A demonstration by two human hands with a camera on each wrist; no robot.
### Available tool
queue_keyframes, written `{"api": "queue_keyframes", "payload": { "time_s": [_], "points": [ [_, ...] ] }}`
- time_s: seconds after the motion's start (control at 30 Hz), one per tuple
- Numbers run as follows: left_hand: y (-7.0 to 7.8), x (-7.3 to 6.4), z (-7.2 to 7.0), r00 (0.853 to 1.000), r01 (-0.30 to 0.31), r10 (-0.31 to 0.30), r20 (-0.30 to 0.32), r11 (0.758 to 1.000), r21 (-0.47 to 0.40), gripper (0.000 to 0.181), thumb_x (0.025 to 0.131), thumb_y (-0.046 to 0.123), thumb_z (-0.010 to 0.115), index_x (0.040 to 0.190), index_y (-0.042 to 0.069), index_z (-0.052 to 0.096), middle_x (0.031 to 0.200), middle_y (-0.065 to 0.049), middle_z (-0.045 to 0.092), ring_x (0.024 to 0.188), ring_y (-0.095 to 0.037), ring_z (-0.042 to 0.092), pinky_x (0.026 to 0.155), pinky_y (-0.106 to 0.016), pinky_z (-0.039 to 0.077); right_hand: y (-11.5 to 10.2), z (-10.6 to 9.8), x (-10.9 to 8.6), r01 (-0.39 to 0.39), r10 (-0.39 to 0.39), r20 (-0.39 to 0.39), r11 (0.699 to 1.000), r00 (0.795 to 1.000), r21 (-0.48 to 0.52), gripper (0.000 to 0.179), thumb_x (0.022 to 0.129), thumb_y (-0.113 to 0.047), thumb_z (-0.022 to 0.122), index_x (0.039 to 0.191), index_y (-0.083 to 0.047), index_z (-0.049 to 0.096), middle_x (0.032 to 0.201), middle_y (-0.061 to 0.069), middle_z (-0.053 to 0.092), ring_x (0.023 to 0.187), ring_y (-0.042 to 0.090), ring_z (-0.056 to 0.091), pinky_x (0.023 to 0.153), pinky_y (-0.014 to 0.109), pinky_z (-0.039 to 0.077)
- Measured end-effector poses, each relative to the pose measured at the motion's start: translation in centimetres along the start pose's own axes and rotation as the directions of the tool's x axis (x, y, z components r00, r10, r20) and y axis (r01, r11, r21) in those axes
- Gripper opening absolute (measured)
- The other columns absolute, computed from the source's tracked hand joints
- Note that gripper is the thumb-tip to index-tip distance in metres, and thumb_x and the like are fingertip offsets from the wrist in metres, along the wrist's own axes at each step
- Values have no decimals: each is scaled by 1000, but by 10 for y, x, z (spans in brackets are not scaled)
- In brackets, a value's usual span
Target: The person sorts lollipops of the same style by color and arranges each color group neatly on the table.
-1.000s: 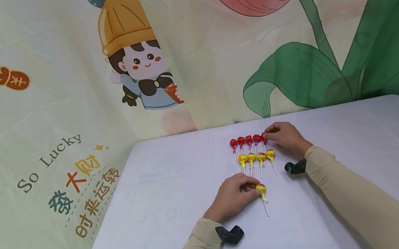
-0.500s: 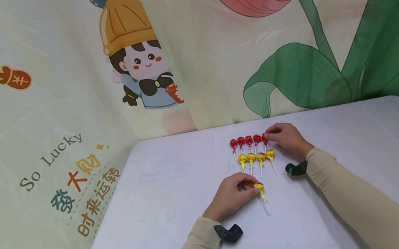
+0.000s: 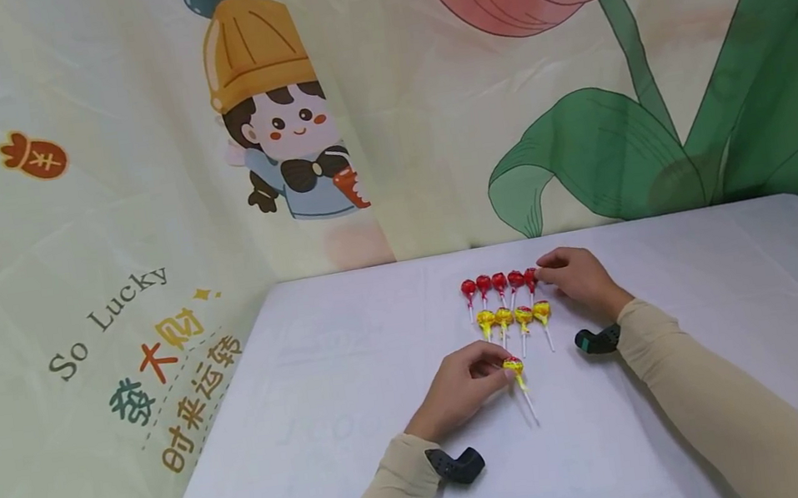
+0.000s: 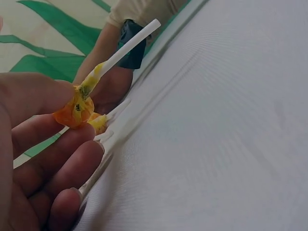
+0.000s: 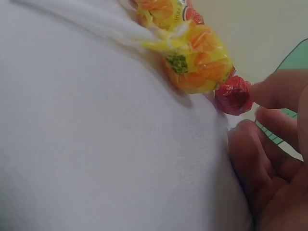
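My left hand point(image 3: 463, 388) pinches a yellow lollipop point(image 3: 513, 365) by its wrapped head, the white stick pointing toward me. In the left wrist view, the twisted wrapper of this lollipop point(image 4: 79, 106) shows between thumb and fingers. Beyond it lies a row of yellow lollipops point(image 3: 524, 314), sticks toward me. Farther back is a row of red lollipops point(image 3: 499, 280). At that row's right end, my right hand point(image 3: 579, 280) has its fingertips at the side of the last red lollipop point(image 5: 234, 95), with its other fingers loosely bent.
All the lollipops lie on a white-covered table point(image 3: 353, 356). A printed cloth backdrop point(image 3: 417, 154) hangs behind its far edge and along the left. Each wrist carries a black device point(image 3: 458, 466).
My left hand has moved the yellow lollipop slightly left and away from me, its stick tilting more. My right fingertips have drawn slightly right, showing more of the last red lollipop.
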State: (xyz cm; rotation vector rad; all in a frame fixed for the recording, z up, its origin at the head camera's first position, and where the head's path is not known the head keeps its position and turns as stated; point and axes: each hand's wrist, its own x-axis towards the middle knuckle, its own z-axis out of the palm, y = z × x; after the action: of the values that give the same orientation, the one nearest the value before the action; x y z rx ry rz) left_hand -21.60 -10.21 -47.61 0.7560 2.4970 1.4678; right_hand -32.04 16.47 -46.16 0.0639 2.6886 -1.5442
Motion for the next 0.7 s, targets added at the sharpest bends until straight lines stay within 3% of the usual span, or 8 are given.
{"api": "queue_keyframes", "payload": {
  "time_s": [0.37, 0.7],
  "points": [
    [2, -2, -3, 1000, 27, -26, 15, 995, -97, 15, 97, 25, 67, 111, 23, 71, 100, 7, 69, 88, -15, 63, 75, -27, 50, 2, -2, -15, 31, -28, -64, 999, 998, 36, 37, 101, -25, 59, 133, -5, 58, 121, 15, 61, 92, 28, 60, 81, 33, 53],
    [1, -2, -5, 1000, 24, -26, -14, 991, -135, 18, 99, 21, 64, 117, 18, 70, 100, 3, 69, 91, -25, 64, 75, -27, 49, 5, -4, -35, 45, -41, -33, 990, 999, 130, 38, 101, -24, 59, 133, -4, 57, 115, 15, 63, 93, 28, 62, 74, 28, 54]
  ]
}}
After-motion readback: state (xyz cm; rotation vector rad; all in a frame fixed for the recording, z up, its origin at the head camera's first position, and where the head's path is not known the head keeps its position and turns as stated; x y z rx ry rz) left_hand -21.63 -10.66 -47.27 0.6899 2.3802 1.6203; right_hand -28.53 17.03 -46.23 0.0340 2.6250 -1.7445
